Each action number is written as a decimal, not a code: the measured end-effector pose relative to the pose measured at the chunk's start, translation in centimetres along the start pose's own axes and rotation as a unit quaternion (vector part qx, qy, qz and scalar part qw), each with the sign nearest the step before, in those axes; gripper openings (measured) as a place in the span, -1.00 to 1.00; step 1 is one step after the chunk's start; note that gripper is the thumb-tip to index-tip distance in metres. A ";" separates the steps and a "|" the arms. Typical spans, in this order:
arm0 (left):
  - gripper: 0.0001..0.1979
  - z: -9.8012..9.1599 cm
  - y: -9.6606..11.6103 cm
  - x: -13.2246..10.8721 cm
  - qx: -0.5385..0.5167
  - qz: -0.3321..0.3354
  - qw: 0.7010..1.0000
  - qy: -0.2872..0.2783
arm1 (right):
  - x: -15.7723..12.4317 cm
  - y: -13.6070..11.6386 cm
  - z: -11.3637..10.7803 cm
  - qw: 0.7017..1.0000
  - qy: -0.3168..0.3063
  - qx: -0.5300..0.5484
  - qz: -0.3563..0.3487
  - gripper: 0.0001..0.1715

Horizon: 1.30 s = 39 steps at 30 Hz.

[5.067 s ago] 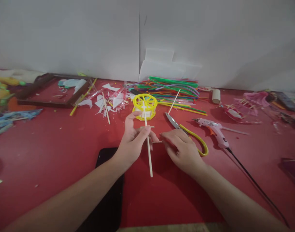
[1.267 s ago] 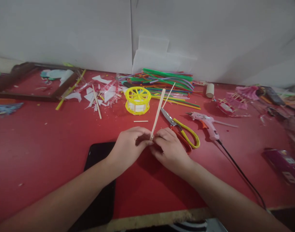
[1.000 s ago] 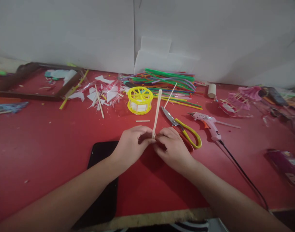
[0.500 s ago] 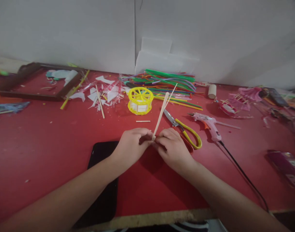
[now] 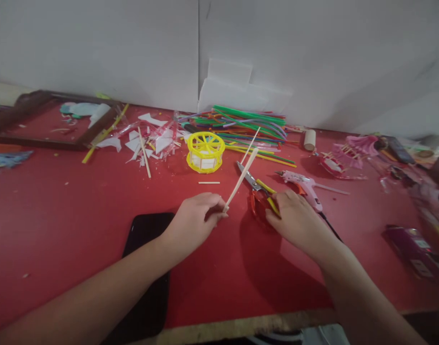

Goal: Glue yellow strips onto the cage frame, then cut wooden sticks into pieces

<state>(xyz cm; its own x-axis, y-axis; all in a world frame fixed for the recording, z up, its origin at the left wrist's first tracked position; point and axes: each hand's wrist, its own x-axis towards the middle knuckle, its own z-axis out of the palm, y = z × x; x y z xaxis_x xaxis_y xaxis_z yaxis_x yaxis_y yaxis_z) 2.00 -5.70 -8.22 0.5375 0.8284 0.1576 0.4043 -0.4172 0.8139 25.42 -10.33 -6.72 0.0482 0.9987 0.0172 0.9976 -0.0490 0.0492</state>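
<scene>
My left hand (image 5: 196,218) is closed, pinching the lower end of a pale wooden stick (image 5: 241,179) that slants up and to the right. Over on the right, the fingers of my right hand (image 5: 300,220) curl around the handles of the scissors (image 5: 254,184), which have one yellow and one red grip and blades pointing away to the left. Part of the yellow grip is hidden under that hand. Beyond the stick stands a small yellow drum-shaped frame (image 5: 206,152) with a spoked top and white inside. A short stick piece (image 5: 209,182) lies before it.
A pink glue gun (image 5: 305,184) with a black cord lies right of the scissors. Pipe cleaners (image 5: 251,117) are heaped by the wall. A black phone-like slab (image 5: 147,278) lies under my left forearm. Paper scraps (image 5: 165,141) and a brown frame (image 5: 43,140) are at left.
My right hand has left the wooden stick and moved right onto the scissors' handles. My left hand keeps the stick, which now leans further over to the right.
</scene>
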 end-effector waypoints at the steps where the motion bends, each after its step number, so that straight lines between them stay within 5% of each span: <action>1: -0.90 0.0 0.0 0.0 -0.007 -0.011 1.000 -0.004 | 0.0 -0.2 -0.1 1.000 -0.011 -0.013 0.004 -0.86; 9: -0.93 0.0 0.0 -0.2 -0.016 -0.051 0.998 -0.016 | 1.7 0.4 -0.5 0.995 -0.039 -0.005 0.092 -0.71; 18: -0.91 0.2 -0.4 -0.1 -0.040 -0.050 0.997 -0.030 | -1.9 6.8 -2.2 0.987 0.140 0.053 -0.054 -0.61; 24: -0.89 0.2 -0.4 -0.2 -0.049 -0.044 0.997 -0.028 | -3.4 7.2 -2.6 0.987 0.090 0.032 -0.128 -0.61; 39: -0.88 -0.1 -0.1 -0.2 -0.019 -0.052 0.998 -0.033 | -3.1 6.1 -2.0 0.990 0.048 0.070 -0.117 -0.50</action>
<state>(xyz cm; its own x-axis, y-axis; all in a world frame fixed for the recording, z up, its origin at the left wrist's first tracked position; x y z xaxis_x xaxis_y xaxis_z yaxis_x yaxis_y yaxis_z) 1.75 -5.74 -8.28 0.5425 0.8393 0.0356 0.4323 -0.3153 0.8448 31.27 -13.72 -4.48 -0.1829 0.9762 0.1164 0.9785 0.1922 -0.0748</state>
